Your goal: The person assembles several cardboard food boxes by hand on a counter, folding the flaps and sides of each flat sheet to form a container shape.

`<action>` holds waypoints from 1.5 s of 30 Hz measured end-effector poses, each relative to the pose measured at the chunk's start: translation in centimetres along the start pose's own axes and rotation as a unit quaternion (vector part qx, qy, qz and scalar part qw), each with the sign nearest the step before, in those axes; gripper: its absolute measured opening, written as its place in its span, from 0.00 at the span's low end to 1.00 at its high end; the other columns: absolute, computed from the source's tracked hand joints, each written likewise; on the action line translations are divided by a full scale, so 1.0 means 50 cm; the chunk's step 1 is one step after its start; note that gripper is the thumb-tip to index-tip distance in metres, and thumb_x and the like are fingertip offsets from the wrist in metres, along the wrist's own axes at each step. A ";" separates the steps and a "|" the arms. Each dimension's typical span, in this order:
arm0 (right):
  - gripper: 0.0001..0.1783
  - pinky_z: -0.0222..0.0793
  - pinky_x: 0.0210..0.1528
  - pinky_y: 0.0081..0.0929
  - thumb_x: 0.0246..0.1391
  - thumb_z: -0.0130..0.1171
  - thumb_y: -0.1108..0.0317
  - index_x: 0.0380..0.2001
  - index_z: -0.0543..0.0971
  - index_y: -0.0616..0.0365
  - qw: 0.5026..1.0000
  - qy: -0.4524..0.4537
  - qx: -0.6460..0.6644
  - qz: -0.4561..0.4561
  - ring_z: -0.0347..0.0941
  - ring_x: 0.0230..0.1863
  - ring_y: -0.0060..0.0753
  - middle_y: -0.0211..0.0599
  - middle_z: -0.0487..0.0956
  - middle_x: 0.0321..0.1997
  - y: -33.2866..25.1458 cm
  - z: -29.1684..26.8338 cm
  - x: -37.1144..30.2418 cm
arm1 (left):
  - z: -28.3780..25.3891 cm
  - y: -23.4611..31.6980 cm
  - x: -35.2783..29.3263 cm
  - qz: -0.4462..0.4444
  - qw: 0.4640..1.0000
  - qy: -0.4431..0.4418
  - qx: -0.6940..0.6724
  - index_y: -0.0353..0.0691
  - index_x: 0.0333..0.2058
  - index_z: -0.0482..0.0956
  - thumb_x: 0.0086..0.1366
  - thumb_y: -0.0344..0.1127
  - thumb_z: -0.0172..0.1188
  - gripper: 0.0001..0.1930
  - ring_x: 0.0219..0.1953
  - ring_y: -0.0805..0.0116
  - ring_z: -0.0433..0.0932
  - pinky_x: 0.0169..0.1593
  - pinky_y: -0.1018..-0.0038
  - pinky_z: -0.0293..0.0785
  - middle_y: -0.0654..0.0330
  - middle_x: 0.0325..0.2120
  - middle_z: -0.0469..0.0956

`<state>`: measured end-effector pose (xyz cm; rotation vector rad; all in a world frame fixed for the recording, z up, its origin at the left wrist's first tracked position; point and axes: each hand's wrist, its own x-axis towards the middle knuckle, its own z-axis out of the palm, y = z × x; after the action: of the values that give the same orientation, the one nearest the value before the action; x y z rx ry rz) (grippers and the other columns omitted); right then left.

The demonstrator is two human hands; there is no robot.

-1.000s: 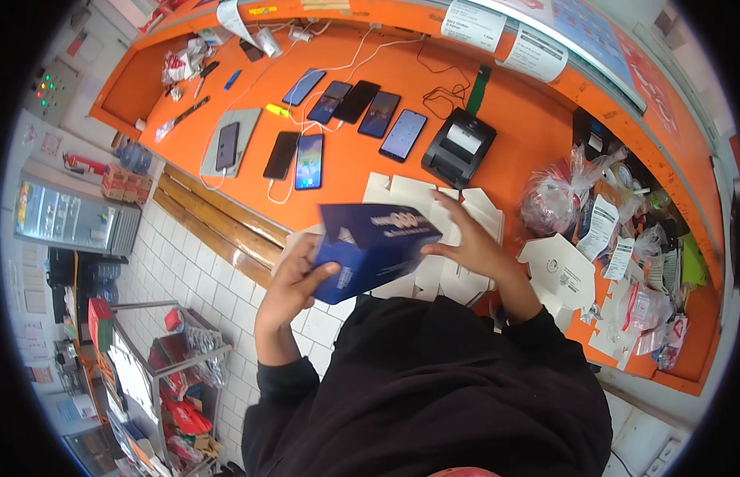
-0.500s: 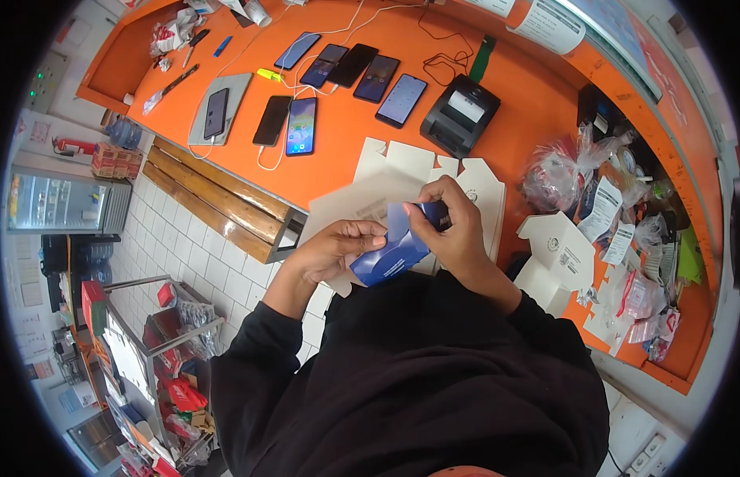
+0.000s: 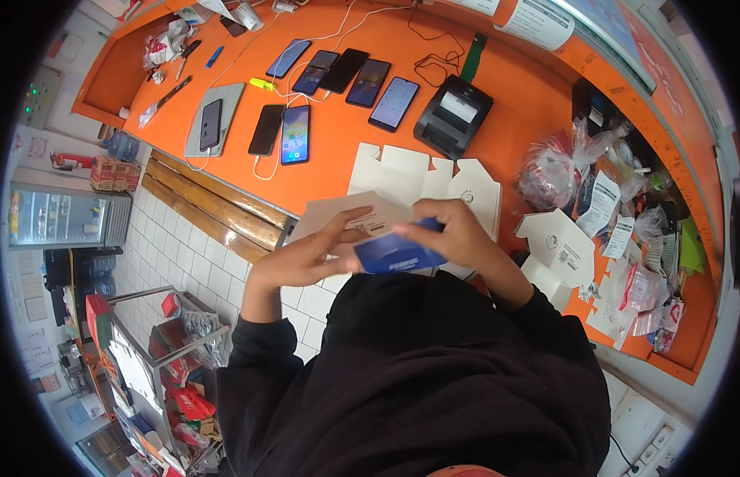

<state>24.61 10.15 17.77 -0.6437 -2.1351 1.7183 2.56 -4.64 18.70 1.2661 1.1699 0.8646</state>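
A glossy blue piece of folded card with pale print hangs in front of my black top. My right hand pinches its upper right part between thumb and fingers. At the card's left end, my left hand has its fingers spread apart, the thumb close to the card's edge. Some motion blur hides whether the left fingertips touch it. Just beyond the hands, cream die-cut carton sheets lie stacked on the orange counter, partly covered by my fingers.
A black receipt printer stands behind the sheets. Several phones, one a lit phone, lie to its left among white cables. At right are a cream carton piece and clear plastic bags. A wire rack stands at lower left.
My left hand has let go of the blue card and spread its fingers, moving slightly left. The card's raised blue flap is down, and the card now looks flatter in my right hand.
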 end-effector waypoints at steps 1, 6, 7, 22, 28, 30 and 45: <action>0.21 0.58 0.26 0.22 0.57 0.64 0.62 0.17 0.69 0.60 0.999 0.018 0.042 0.004 0.61 0.21 0.16 0.25 0.67 0.16 0.002 -0.009 0.002 | -0.011 0.009 -0.010 -0.011 0.998 0.004 0.060 0.34 0.55 0.68 0.69 0.43 0.58 0.23 0.49 0.64 0.77 0.54 0.67 0.71 0.53 0.44 0.79; 0.22 0.50 0.24 0.19 0.57 0.63 0.66 0.14 0.66 0.56 0.987 0.062 0.151 0.001 0.55 0.21 0.10 0.18 0.62 0.15 0.039 -0.046 0.009 | -0.006 0.003 -0.030 -0.045 0.980 0.190 -0.030 0.34 0.35 0.73 0.59 0.31 0.70 0.14 0.39 0.77 0.76 0.45 0.76 0.73 0.64 0.35 0.76; 0.22 0.51 0.25 0.19 0.57 0.63 0.66 0.14 0.66 0.56 0.988 0.058 0.142 -0.003 0.55 0.21 0.10 0.19 0.62 0.16 0.037 -0.045 0.012 | 0.000 0.001 -0.029 -0.021 0.969 0.232 -0.078 0.34 0.34 0.73 0.58 0.30 0.70 0.13 0.38 0.79 0.76 0.43 0.77 0.73 0.66 0.33 0.75; 0.19 0.58 0.29 0.30 0.52 0.67 0.68 0.16 0.70 0.63 0.975 -0.114 0.021 -0.188 0.59 0.24 0.29 0.36 0.63 0.17 -0.020 -0.024 0.022 | 0.116 0.081 0.008 0.085 0.905 0.281 0.309 0.39 0.33 0.80 0.48 0.28 0.71 0.12 0.37 0.63 0.77 0.68 0.51 0.53 0.63 0.28 0.75; 0.09 0.65 0.32 0.29 0.51 0.66 0.69 0.24 0.78 0.63 0.966 0.079 -0.080 -0.235 0.69 0.25 0.37 0.37 0.72 0.21 -0.021 0.017 0.008 | 0.141 0.054 0.008 0.089 0.872 0.312 0.366 0.40 0.47 0.78 0.56 0.27 0.66 0.18 0.48 0.57 0.77 0.70 0.45 0.45 0.58 0.42 0.78; 0.10 0.62 0.27 0.30 0.48 0.66 0.75 0.19 0.75 0.61 0.923 0.237 -0.118 -0.279 0.67 0.22 0.35 0.36 0.70 0.18 -0.003 0.036 0.025 | 0.154 0.047 0.017 0.088 0.869 0.357 0.330 0.36 0.56 0.72 0.62 0.28 0.63 0.23 0.57 0.58 0.73 0.70 0.51 0.48 0.52 0.53 0.74; 0.14 0.69 0.39 0.26 0.56 0.62 0.56 0.28 0.77 0.55 0.914 -0.042 -0.185 -0.358 0.71 0.37 0.32 0.32 0.74 0.30 0.034 0.082 -0.110 | 0.158 -0.112 0.063 0.000 0.874 0.469 0.129 0.26 0.39 0.78 0.69 0.37 0.59 0.15 0.31 0.77 0.74 0.39 0.77 0.71 0.62 0.28 0.79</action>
<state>27.37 4.11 15.37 0.1504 -2.3542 0.9701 10.28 -4.38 12.04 1.0436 2.1037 1.4297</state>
